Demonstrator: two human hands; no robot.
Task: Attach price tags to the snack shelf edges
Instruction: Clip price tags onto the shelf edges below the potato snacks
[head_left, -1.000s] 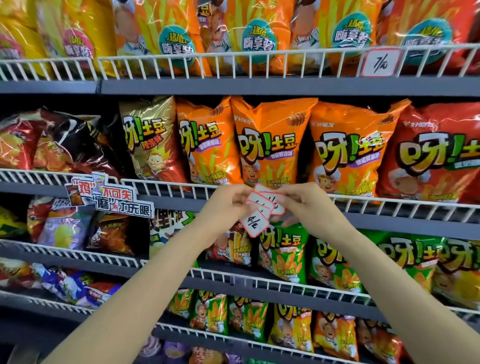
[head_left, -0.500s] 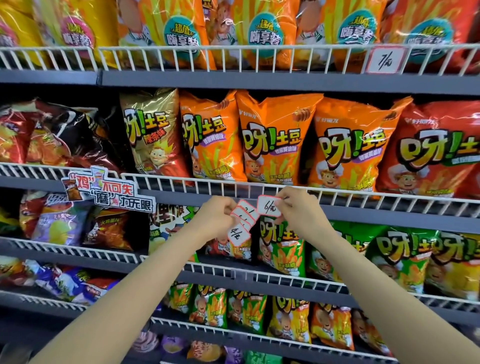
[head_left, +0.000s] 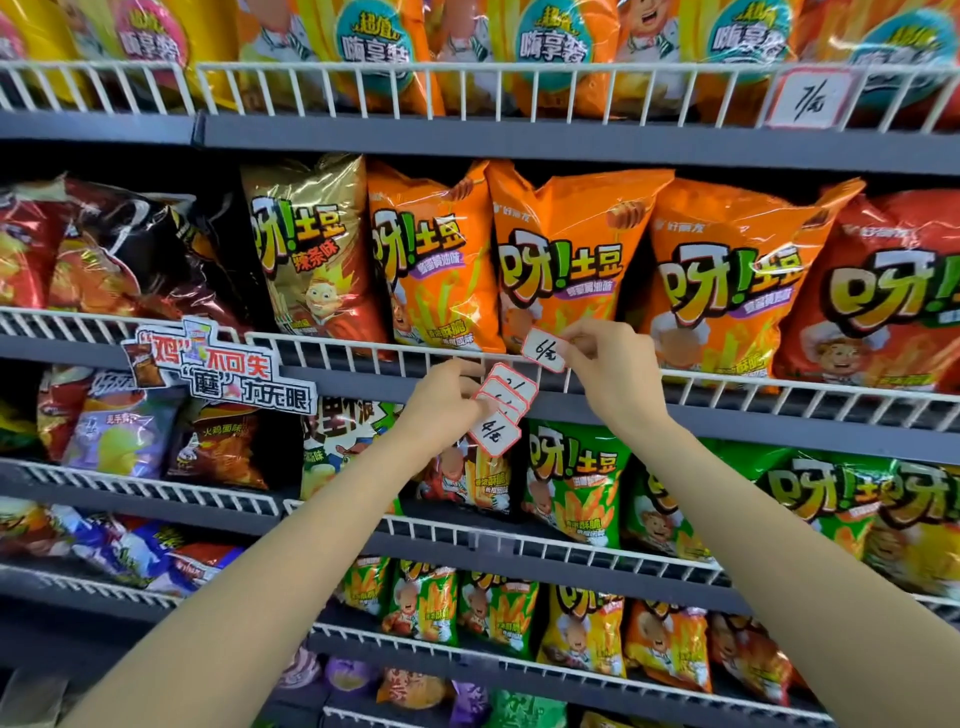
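Head view: A person's right hand (head_left: 615, 376) pinched a single red-bordered price tag (head_left: 544, 352) between thumb and fingers and held it against the top of the white wire rail (head_left: 363, 358) fronting the middle snack shelf, just below an orange potato-stick bag (head_left: 561, 260). The left hand (head_left: 441, 410), lower and to the left, gripped a fanned stack of spare tags (head_left: 501, 410), the nearest one hanging over the green bags on the shelf beneath.

The tag appeared to touch the rail, but whether it was fixed there could not be told. Released too soon, it could have slipped between the wires or fallen to the lower shelves. It also sat close to the seam between two orange bags, so a small drift left or right might have priced the wrong product. The loosely spread stack looked liable to shed a tag if the grip eased. A finished tag (head_left: 810, 98) sat on the top shelf rail at far right.
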